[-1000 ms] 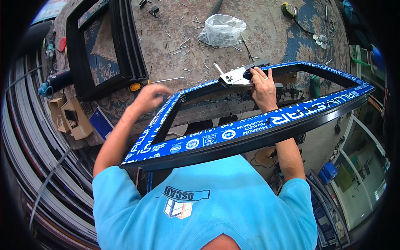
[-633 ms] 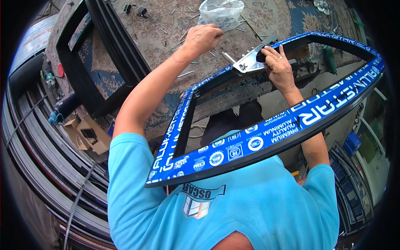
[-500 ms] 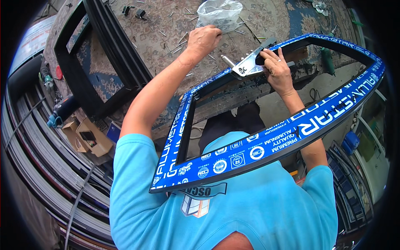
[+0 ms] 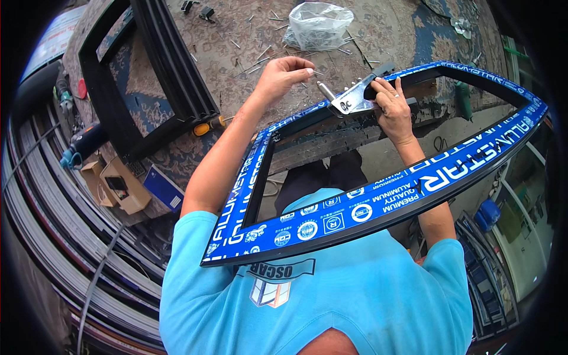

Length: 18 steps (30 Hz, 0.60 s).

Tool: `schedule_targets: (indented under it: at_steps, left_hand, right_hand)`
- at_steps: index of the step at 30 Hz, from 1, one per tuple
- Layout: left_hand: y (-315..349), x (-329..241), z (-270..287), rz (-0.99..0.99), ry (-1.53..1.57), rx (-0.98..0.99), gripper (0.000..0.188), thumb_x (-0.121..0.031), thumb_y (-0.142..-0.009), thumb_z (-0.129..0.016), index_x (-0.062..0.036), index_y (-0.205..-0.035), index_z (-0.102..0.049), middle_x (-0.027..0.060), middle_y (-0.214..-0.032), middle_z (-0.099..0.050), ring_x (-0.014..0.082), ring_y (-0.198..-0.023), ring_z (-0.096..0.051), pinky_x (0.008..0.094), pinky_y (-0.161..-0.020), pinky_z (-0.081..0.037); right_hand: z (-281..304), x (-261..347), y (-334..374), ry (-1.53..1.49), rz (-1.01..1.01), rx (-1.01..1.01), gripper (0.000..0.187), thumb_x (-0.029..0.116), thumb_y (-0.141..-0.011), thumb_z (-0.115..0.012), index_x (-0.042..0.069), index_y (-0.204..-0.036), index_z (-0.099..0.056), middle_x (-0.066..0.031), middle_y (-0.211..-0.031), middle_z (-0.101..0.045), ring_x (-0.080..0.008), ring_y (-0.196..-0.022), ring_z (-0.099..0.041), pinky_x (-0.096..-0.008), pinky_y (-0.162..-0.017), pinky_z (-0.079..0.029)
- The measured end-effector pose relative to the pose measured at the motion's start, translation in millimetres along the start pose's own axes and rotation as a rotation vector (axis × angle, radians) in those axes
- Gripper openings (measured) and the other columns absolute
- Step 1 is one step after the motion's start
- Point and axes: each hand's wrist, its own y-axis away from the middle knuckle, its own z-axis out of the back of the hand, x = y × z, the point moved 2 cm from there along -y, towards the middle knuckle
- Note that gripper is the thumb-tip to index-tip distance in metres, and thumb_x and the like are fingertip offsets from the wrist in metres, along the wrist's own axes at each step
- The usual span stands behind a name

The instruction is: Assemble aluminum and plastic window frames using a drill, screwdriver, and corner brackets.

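Pin (image 4: pixel 318 73) pinched in your left hand (image 4: pixel 283 77) lies just up-left of the slanting silver tool (image 4: pixel 355 100); your right hand (image 4: pixel 395 112), nearer, curls closed around that tool

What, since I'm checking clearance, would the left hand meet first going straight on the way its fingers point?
Probably the dark end of the silver tool at the right hand; depth is unclear, so the left hand might pass above.

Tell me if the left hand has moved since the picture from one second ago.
Yes: the left hand has moved forward and right, nearer the plastic bag.
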Motion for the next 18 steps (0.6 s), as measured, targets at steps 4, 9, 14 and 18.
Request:
schedule_targets:
  at_steps: [4,9,14,18]
  left_hand:
    - [12,19,4,0.130,0.459,0.067,0.019,-0.016,-0.103,-0.069,0.0004,-0.112,-0.068,0.0121,-0.109,-0.072,0.0208,-0.094,-0.073,0.0363,-0.092,-0.063]
    - [17,8,-4,0.168,0.530,0.055,0.017,-0.021,-0.104,-0.067,-0.0041,-0.103,-0.064,0.0188,-0.112,-0.073,0.0231,-0.094,-0.076,0.0372,-0.087,-0.067]
    - [13,10,-6,0.125,0.487,0.077,0.019,-0.022,-0.105,-0.065,-0.0088,-0.094,-0.058,0.0190,-0.109,-0.075,0.0232,-0.094,-0.077,0.0361,-0.084,-0.068]
    - [11,9,-5,0.100,0.453,0.101,0.018,-0.021,-0.105,-0.065,-0.0086,-0.093,-0.058,0.0178,-0.106,-0.076,0.0225,-0.092,-0.077,0.0354,-0.084,-0.068]
  right_hand:
    - [-5,0,-2,-0.006,0.020,0.001,0.018,0.002,-0.084,-0.075,0.003,-0.093,-0.061,-0.0099,-0.133,-0.070,-0.0294,-0.136,-0.059,-0.0641,-0.122,-0.033]
    - [-4,-3,1,-0.009,0.018,-0.014,0.017,0.000,-0.083,-0.075,0.003,-0.091,-0.059,-0.0094,-0.133,-0.071,-0.0294,-0.137,-0.059,-0.0644,-0.123,-0.032]
    - [-5,-2,1,-0.007,0.019,-0.024,0.016,0.001,-0.084,-0.075,0.003,-0.090,-0.059,-0.0085,-0.133,-0.071,-0.0291,-0.137,-0.059,-0.0643,-0.123,-0.031]
    - [-6,-3,1,-0.001,0.022,-0.018,0.017,0.002,-0.085,-0.075,0.004,-0.090,-0.059,-0.0084,-0.133,-0.071,-0.0288,-0.137,-0.059,-0.0642,-0.123,-0.032]
